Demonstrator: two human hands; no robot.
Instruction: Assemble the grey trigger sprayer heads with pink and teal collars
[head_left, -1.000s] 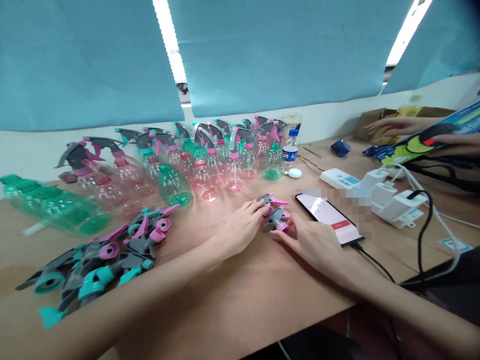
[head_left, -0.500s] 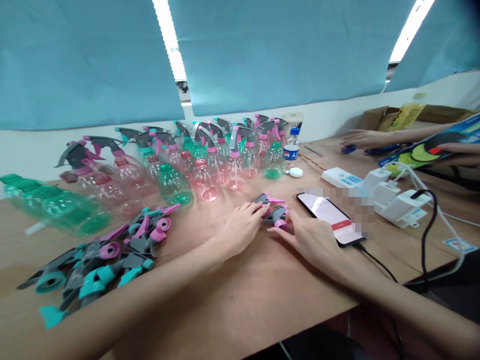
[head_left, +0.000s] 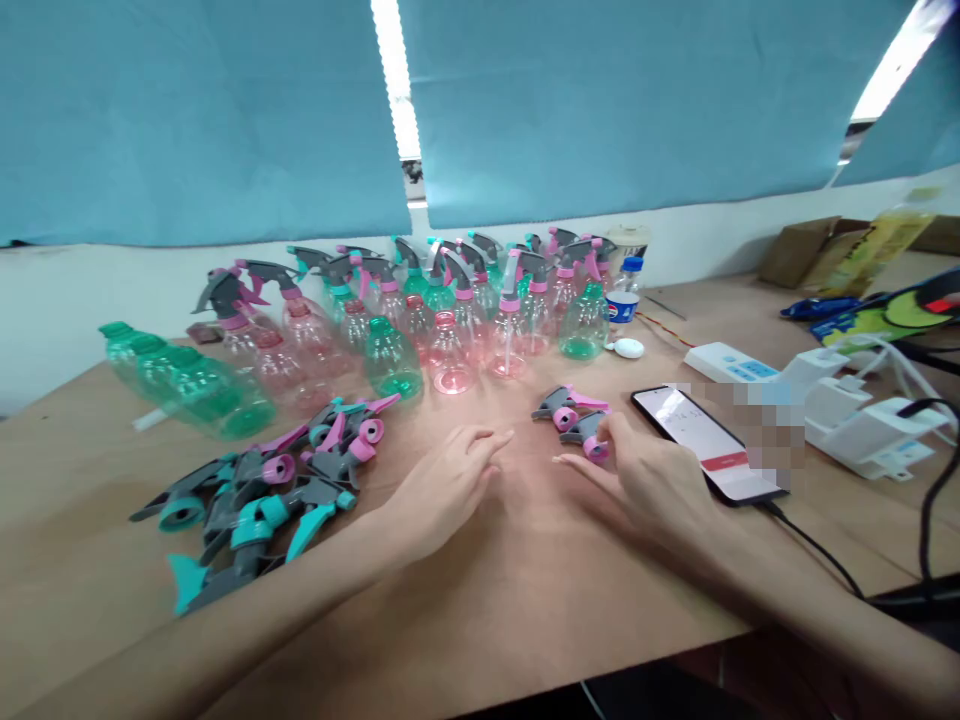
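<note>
My left hand is over the middle of the table with its fingers extended and nothing in it. Beside two pink-and-grey spray heads is my right hand, thumb and fingers apart; its fingertips are close to the nearer head, and whether they touch it is unclear. A pile of grey spray heads with teal or pink parts lies at the left. Behind stand several clear pink bottles and green bottles, many with spray heads on. More green bottles lean or lie at the far left.
A phone with a cable lies right of my right hand. Farther right are a white power strip and white chargers. A small blue-capped bottle and a white oval object are behind. The table's front edge runs below my hands.
My left hand has drawn back leftward from the two spray heads, which now lie uncovered. The view has turned left. Another person's hands at the right are out of sight.
</note>
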